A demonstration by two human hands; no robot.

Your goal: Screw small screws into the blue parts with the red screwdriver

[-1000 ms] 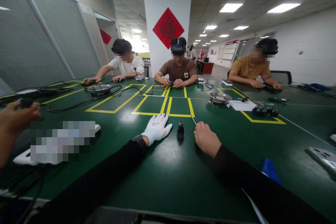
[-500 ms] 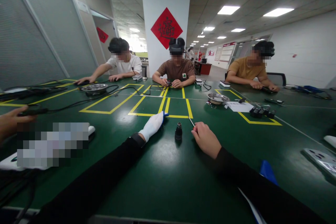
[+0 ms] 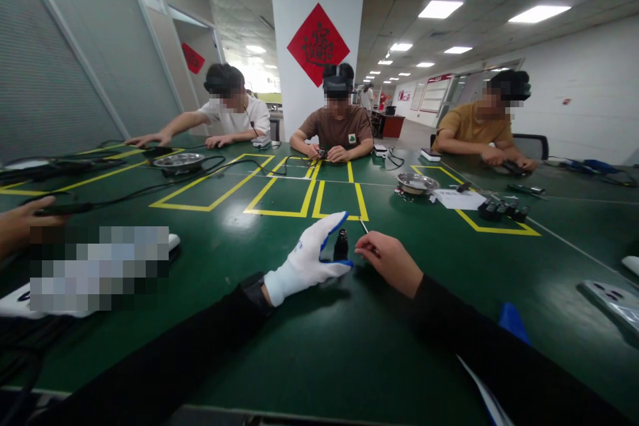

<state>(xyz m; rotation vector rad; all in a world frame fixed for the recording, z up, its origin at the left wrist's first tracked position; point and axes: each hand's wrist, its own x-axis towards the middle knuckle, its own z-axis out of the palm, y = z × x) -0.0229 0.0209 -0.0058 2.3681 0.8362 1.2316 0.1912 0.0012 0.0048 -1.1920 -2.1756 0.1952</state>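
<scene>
My left hand (image 3: 312, 259), in a white work glove with blue on the palm side, is open. Its thumb and fingers are spread on either side of a small black tapered part (image 3: 341, 246) with a metal tip. The part stands upright on the green table; whether the glove touches it I cannot tell. Just to the right, my bare right hand (image 3: 392, 259) is closed on a thin metal rod (image 3: 363, 225) that points away from me. The rod's other end is hidden in the fingers.
Yellow tape lines (image 3: 279, 213) mark the table (image 3: 299, 373). A metal bowl (image 3: 417, 184), white paper (image 3: 459, 200) and several black blocks (image 3: 502, 209) lie right. Cables and another person's hand (image 3: 30, 226) are left. Three people sit opposite. A blue object (image 3: 514, 324) is beside my right sleeve.
My left hand has turned and opened, moving right and nearer to bracket the black part. My right hand has shifted slightly toward the part, still with the rod.
</scene>
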